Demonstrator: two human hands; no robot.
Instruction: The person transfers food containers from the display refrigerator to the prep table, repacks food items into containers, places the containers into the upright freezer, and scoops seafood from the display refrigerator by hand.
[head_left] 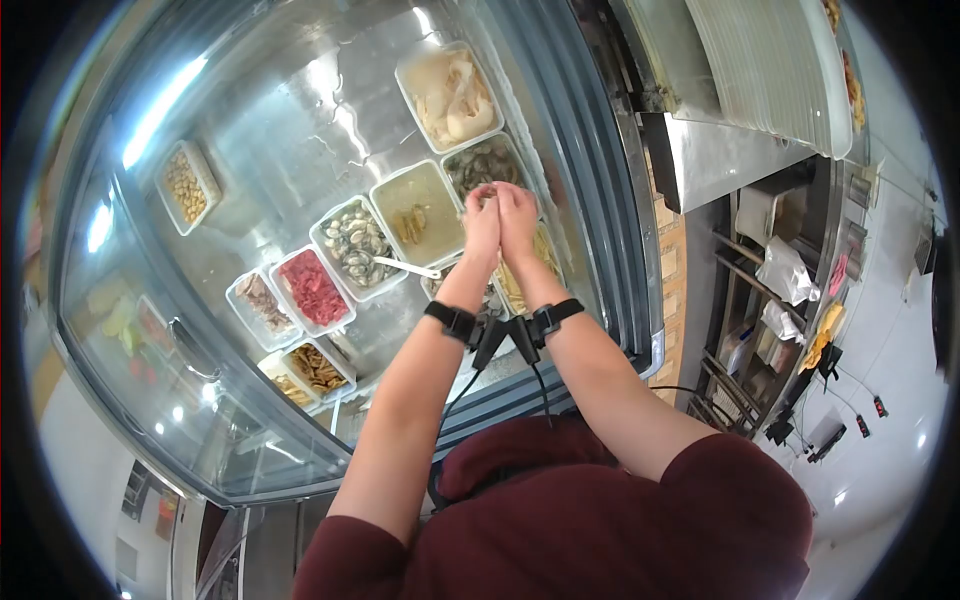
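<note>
My left hand (482, 222) and my right hand (515, 218) are pressed side by side, fingers curled inward, over a white tub of grey shrimp-like seafood (478, 165). Whatever lies inside the closed fingers is hidden. Left of my hands stands a tub of cloudy liquid (440, 190) with yellowish-brown pieces in it. Beyond that, a tub of shucked oysters (352, 240) has a white spoon (405, 267) resting across its edge. Beneath my forearms are a tub of yellowish strips (512, 288) and another partly covered tub.
A tub of pale pieces (455, 105) stands at the back. Red meat (312, 288), a tub of pinkish pieces (262, 305) and brown strips (318, 368) sit left. A tub of small tan pieces (186, 188) is farther off. The cooler's ribbed edge (585, 170) runs along the right.
</note>
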